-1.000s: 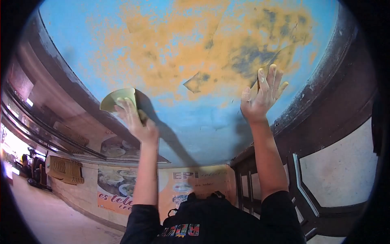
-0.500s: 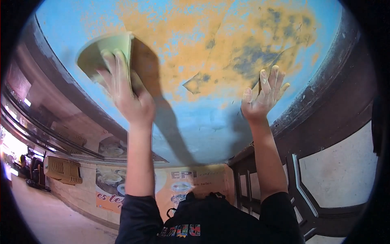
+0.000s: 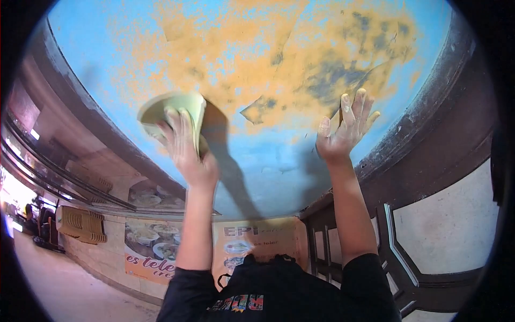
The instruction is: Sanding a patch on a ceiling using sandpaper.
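My left hand [image 3: 189, 153] grips a pale green folded sheet [image 3: 179, 101] that looks like sandpaper; its fingers lie on the sheet's face and the thumb is behind. The sheet bows outward and casts a shadow on a blue panel [image 3: 257, 188] with worn orange and grey patches. Whether its edge touches the panel I cannot tell. To the right, my right hand [image 3: 346, 129] is open, fingers spread, their tips coated in pale dust. That hand is at the panel's lower right part and holds nothing. A small pointed crack or flap [image 3: 257, 110] shows in the orange patch between the hands.
A dark frame [image 3: 424, 115] borders the panel on the right, and another dark border [image 3: 102, 115] runs along its left. Dark wooden panelling [image 3: 394, 241] stands at lower right. A food poster [image 3: 150, 252] hangs on the wall at lower left, near stacked tan plastic chairs [image 3: 80, 225].
My left hand has moved down and to the right with the folded sheet, toward the lower edge of the orange patch. My right hand has hardly moved.
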{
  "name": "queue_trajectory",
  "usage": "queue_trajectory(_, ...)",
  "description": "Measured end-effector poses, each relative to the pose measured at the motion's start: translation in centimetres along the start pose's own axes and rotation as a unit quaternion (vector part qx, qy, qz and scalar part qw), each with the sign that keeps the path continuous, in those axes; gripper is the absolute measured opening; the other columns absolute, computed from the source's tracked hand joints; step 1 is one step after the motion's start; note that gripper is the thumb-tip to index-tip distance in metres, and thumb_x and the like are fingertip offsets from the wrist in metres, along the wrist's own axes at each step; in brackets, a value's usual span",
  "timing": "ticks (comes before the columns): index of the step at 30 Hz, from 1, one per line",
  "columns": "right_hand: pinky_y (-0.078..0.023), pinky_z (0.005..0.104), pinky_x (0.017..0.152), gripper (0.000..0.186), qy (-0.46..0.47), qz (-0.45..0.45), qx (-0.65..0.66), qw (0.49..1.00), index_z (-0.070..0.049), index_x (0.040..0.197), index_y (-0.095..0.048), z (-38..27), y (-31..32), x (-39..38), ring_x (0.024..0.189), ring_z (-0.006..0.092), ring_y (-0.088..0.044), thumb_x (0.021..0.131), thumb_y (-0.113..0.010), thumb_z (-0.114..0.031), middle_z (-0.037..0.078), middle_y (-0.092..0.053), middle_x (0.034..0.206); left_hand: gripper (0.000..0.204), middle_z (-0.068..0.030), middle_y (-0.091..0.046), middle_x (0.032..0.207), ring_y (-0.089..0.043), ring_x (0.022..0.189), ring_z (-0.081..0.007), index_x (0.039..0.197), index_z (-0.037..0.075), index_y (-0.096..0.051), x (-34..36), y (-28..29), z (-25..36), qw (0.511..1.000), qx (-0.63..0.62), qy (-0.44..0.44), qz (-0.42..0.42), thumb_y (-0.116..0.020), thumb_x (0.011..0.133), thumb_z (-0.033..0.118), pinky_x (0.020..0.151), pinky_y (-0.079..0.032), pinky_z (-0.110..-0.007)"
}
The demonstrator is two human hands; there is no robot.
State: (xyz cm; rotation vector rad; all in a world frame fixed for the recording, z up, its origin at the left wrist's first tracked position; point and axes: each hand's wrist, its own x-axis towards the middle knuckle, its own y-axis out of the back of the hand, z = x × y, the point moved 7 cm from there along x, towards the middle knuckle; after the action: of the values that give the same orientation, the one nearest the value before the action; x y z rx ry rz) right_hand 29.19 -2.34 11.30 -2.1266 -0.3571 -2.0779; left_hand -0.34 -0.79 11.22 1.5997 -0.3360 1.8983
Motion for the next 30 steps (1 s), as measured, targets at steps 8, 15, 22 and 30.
queue_trajectory(8, 0.001, 0.0601, 0.112, 0.051, 0.004, -0.001, -0.010, 1.000, -0.016, 0.137, -0.045, -0.7, -0.5, -0.6, 0.140, 0.0440, -0.025, 0.088, -0.049, -0.032, 0.017, -0.039, 0.147, 0.053, -0.0163, -0.041, 0.146, -0.023, 0.140, -0.0452, 0.138, 0.007, -0.048, 8.3, 2.3, 1.1, 0.998, 0.034, -0.040, 0.025, -0.050, 0.085, -0.002, 0.111, -0.009, -0.060)
queue_trajectory(15, 0.001, 0.0596, 0.112, 0.052, 0.007, -0.002, -0.007, 1.000, -0.017, 0.136, -0.044, -0.2, -0.7, -0.9, 0.140, 0.0432, -0.026, 0.088, -0.050, -0.034, 0.017, -0.039, 0.147, 0.055, -0.0147, -0.042, 0.146, -0.023, 0.141, -0.0426, 0.139, 0.011, -0.048, -0.4, -1.4, -1.1, 1.000, -0.009, -0.002, 0.015, -0.050, 0.084, 0.000, 0.110, -0.002, -0.063)
queue_trajectory(22, 0.002, 0.0589, 0.112, 0.052, 0.008, 0.000, -0.009, 1.000, -0.018, 0.137, -0.044, -0.1, -0.8, -1.0, 0.141, 0.0427, -0.023, 0.088, -0.050, -0.034, 0.016, -0.039, 0.147, 0.059, -0.0148, -0.043, 0.145, -0.024, 0.140, -0.0428, 0.138, 0.009, -0.049, 7.0, 0.1, 1.5, 0.997, 0.020, -0.049, 0.058, -0.053, 0.081, -0.001, 0.109, 0.001, -0.065)
queue_trajectory(30, 0.003, 0.0584, 0.112, 0.051, 0.016, 0.009, -0.003, 1.000, -0.015, 0.136, -0.046, -0.1, -0.8, -1.2, 0.142, 0.0417, -0.022, 0.089, -0.050, -0.032, 0.018, -0.039, 0.147, 0.069, -0.0162, -0.041, 0.146, -0.022, 0.141, -0.0430, 0.140, 0.008, -0.046, 1.8, -1.4, 0.2, 1.000, 0.025, 0.000, -0.002, -0.052, 0.072, -0.003, 0.106, 0.002, -0.069)
